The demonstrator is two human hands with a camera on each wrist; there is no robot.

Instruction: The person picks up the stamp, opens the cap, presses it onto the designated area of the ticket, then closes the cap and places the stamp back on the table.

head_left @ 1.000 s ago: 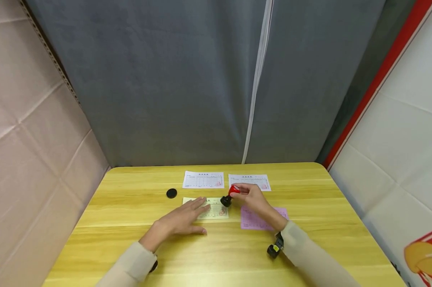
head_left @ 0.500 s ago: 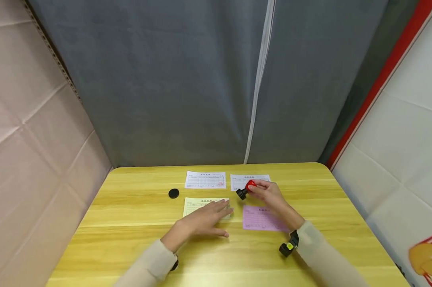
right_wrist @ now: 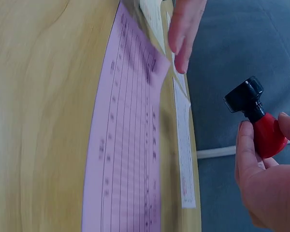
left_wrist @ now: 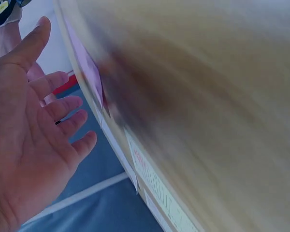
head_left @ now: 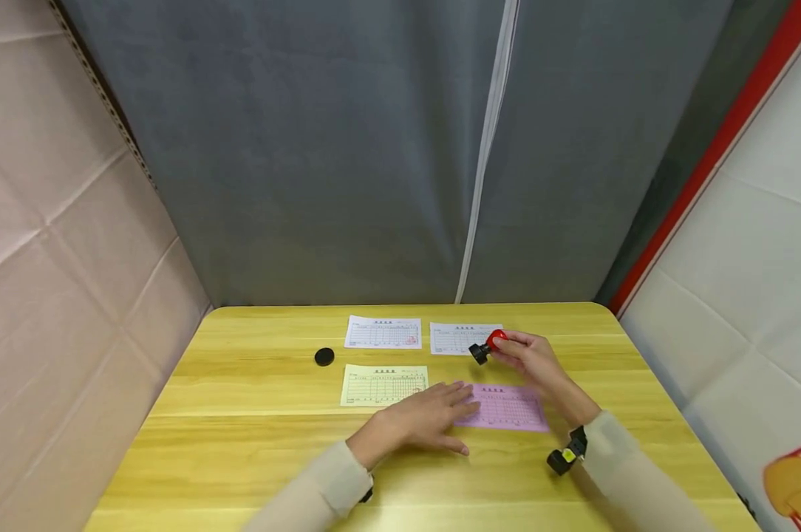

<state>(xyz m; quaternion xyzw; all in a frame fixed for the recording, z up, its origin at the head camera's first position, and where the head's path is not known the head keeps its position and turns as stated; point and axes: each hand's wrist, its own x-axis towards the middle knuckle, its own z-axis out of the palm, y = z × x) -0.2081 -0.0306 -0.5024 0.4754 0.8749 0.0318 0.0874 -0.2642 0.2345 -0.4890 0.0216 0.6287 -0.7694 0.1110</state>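
My right hand [head_left: 536,363] pinches the red knob of a stamp [head_left: 489,346] between thumb and fingers. The stamp's black base [right_wrist: 245,94] points left, tilted and raised off the table in the right wrist view. My left hand [head_left: 423,417] lies flat-fingered over the left end of a pink form [head_left: 510,408]. In the left wrist view its palm [left_wrist: 29,150] faces the table, with the fingers spread and nothing held. Whether its fingertips touch the pink form I cannot tell. The pink form's near corner curls up in the right wrist view.
Left of the pink form lies a yellow form [head_left: 377,386] with a red mark. Two white forms [head_left: 383,332] lie in a row behind, the right one partly behind the stamp. A round black cap [head_left: 324,357] rests on the wooden table [head_left: 254,443]. A grey curtain [head_left: 334,162] hangs behind.
My left hand has moved right, off the yellow form and over the pink form's left end. My right hand has carried the stamp to the right, away from the yellow form.
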